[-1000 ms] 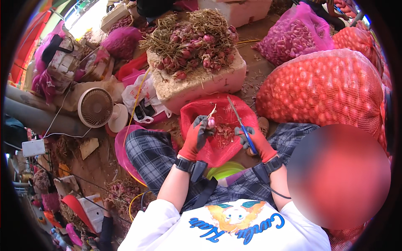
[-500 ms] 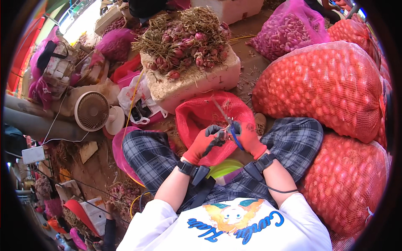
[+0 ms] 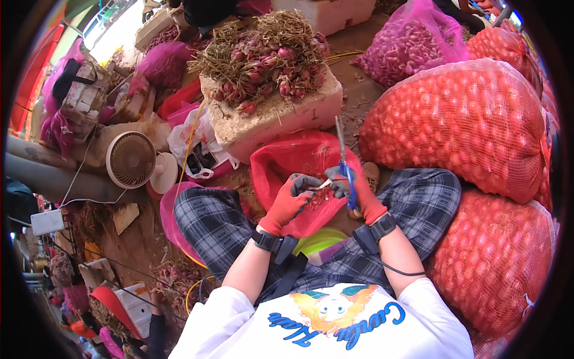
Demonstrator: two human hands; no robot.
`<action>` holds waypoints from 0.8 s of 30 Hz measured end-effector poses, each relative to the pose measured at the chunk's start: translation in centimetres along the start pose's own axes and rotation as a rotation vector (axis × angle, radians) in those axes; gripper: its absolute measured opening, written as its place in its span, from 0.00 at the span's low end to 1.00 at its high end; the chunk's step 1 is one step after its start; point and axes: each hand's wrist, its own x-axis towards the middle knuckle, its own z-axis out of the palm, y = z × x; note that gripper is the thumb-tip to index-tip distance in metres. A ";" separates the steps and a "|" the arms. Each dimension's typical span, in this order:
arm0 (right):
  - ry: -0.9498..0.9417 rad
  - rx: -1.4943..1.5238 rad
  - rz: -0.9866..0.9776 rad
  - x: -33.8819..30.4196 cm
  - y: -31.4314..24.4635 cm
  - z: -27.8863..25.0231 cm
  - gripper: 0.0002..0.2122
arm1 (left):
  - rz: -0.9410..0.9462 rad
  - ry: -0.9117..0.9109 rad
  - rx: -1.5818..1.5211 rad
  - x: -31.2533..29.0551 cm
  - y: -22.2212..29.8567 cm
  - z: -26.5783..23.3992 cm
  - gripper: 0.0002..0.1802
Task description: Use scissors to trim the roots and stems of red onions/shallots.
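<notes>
My right hand (image 3: 360, 190), in a red and dark grey glove, holds blue-handled scissors (image 3: 342, 143) with their blades pointing away from me. Its thumb and fingertips also pinch a thin pale stalk (image 3: 323, 184) that reaches towards my other hand. My left hand (image 3: 290, 203), gloved the same way, is closed at the stalk's other end; whatever lies inside its fingers is hidden. Both hands hover over a red mesh bag (image 3: 268, 160), open-mouthed between my crossed legs, with dry scraps in it. Beyond it, shallots (image 3: 263, 63) with dry tops are heaped on a foam box (image 3: 293, 119).
Large red mesh sacks of shallots (image 3: 454, 119) crowd my right side, with a pink net bag (image 3: 415, 48) behind. A round fan (image 3: 133, 158) and a white plastic bag (image 3: 194, 140) stand left. A green bowl (image 3: 320, 240) sits close under my wrists.
The scissors have swung from leaning left to nearly straight away from me. My right hand has shifted slightly right, my hands are further apart, and the pale stalk now shows between them.
</notes>
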 end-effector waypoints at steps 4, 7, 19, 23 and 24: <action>0.005 -0.216 -0.004 -0.7 -0.6 0.9 0.10 | -0.106 -0.082 -0.143 0.0 -0.7 -0.3 0.11; 0.049 -0.140 -0.029 -0.3 -1.0 -0.6 0.10 | -0.218 0.077 -0.359 0.0 0.5 -0.1 0.11; 0.046 -0.947 -0.195 -2.2 0.5 3.0 0.18 | -0.121 0.088 -0.878 0.5 -1.7 -2.6 0.10; 0.025 -0.933 -0.126 -1.9 0.4 2.1 0.17 | -0.133 0.057 -0.850 0.7 -1.8 -2.5 0.13; 0.070 -0.948 -0.139 -1.9 0.3 2.1 0.17 | -0.130 0.050 -0.832 0.8 -1.1 -2.3 0.13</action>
